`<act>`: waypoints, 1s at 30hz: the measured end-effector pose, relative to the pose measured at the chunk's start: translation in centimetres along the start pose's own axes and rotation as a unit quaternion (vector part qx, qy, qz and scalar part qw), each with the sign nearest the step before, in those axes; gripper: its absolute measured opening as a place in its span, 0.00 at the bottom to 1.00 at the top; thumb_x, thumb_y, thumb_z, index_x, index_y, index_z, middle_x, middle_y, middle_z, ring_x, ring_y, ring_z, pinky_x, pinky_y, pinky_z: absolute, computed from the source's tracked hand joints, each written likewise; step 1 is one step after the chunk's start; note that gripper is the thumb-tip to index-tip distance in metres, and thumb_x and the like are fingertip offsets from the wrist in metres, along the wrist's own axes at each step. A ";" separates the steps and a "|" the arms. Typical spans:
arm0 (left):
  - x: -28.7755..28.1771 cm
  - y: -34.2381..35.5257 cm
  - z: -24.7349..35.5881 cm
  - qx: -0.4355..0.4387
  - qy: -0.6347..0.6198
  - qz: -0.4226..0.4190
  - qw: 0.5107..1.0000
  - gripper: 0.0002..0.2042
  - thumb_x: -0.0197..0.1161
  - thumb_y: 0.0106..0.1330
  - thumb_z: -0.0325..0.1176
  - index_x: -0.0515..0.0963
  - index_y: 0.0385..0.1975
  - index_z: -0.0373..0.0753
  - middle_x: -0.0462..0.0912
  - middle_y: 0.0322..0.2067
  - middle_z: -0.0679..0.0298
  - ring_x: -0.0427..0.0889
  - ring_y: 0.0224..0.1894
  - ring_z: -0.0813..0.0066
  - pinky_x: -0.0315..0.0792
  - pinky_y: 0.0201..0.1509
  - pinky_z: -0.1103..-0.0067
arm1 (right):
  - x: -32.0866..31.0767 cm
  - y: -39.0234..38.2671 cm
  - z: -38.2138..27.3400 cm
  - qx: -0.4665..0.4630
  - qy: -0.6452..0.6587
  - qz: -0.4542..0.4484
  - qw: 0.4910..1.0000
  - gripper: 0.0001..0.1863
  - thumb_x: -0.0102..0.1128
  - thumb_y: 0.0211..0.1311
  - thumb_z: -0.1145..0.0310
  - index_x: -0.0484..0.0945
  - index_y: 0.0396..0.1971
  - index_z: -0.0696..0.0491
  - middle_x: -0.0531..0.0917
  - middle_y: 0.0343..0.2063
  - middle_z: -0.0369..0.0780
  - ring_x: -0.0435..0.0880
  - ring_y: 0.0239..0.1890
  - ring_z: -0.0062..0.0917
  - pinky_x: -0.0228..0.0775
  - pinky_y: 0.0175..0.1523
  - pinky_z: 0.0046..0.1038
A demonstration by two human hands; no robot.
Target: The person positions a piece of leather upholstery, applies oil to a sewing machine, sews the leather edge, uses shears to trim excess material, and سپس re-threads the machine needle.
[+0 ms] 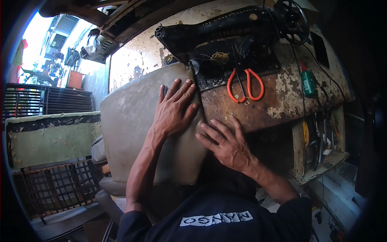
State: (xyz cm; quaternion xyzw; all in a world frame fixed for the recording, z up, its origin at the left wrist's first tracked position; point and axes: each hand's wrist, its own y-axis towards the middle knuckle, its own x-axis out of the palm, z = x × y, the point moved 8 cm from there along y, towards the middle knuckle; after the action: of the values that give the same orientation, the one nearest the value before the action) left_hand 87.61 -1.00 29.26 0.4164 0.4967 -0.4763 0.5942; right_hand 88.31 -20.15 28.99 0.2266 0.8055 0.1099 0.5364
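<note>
Since its top corner sits under the machine's (219, 30) needle end, the cover (129, 121) lies left and nearside of the machine, that corner pointing at it; its long axis appears to run toward the wearer. Left hand (173, 111): palm down on the cover, grip loose, fingers slightly apart. Right hand (231, 149): grip apart, fingers spread at the cover's right edge. The table (262, 113) under the machine is worn, paint flaking. Scissors (262, 86) lie at the machine's near side; a bottle (308, 83), to its right. Dim room, bright opening far left of the machine. Needle tip hard to make out; fingertip contact at the edge unclear.
</note>
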 end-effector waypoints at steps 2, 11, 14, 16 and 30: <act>0.4 -0.4 -0.3 -0.005 -0.020 -0.005 1.000 0.30 0.55 0.73 0.48 0.67 0.72 0.43 0.64 0.75 0.60 0.53 0.80 0.54 0.40 0.81 0.49 | 1.2 -0.2 0.1 -0.018 -0.006 0.008 1.000 0.24 0.54 0.66 0.68 0.80 0.62 0.43 0.74 0.69 0.32 0.75 0.64 0.28 0.56 0.72 0.55; 0.8 0.3 -1.0 0.001 -0.049 -0.016 0.999 0.31 0.57 0.70 0.49 0.67 0.72 0.42 0.65 0.74 0.60 0.53 0.80 0.54 0.39 0.81 0.47 | 1.1 0.9 0.1 -0.011 0.018 0.047 0.999 0.20 0.57 0.64 0.68 0.86 0.54 0.48 0.82 0.60 0.32 0.80 0.54 0.28 0.63 0.68 0.54; 0.7 0.7 -1.2 0.003 -0.057 -0.013 0.998 0.31 0.57 0.70 0.49 0.67 0.71 0.42 0.65 0.74 0.60 0.54 0.79 0.54 0.39 0.80 0.47 | 1.0 1.3 0.3 0.000 0.031 0.039 0.999 0.20 0.58 0.62 0.69 0.86 0.54 0.50 0.82 0.60 0.33 0.81 0.52 0.27 0.64 0.67 0.53; 0.8 0.7 -1.4 0.000 -0.058 -0.017 0.998 0.31 0.56 0.71 0.51 0.67 0.72 0.43 0.65 0.74 0.60 0.53 0.80 0.54 0.37 0.81 0.49 | 0.9 1.4 0.5 0.004 0.030 0.031 0.999 0.21 0.58 0.61 0.69 0.85 0.54 0.50 0.83 0.59 0.34 0.81 0.51 0.27 0.64 0.67 0.52; 0.7 0.8 -1.8 -0.003 -0.063 -0.011 0.998 0.32 0.58 0.69 0.50 0.67 0.71 0.43 0.66 0.73 0.60 0.54 0.79 0.54 0.39 0.81 0.47 | 0.3 2.5 0.7 0.017 0.058 0.017 0.998 0.22 0.62 0.57 0.72 0.85 0.54 0.52 0.84 0.58 0.36 0.81 0.50 0.28 0.65 0.66 0.49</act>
State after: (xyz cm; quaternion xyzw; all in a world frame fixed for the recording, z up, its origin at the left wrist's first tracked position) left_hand 88.10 0.84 28.31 0.3785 0.4643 -0.5068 0.6199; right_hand 89.42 -17.83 29.51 0.2428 0.8329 0.1187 0.4829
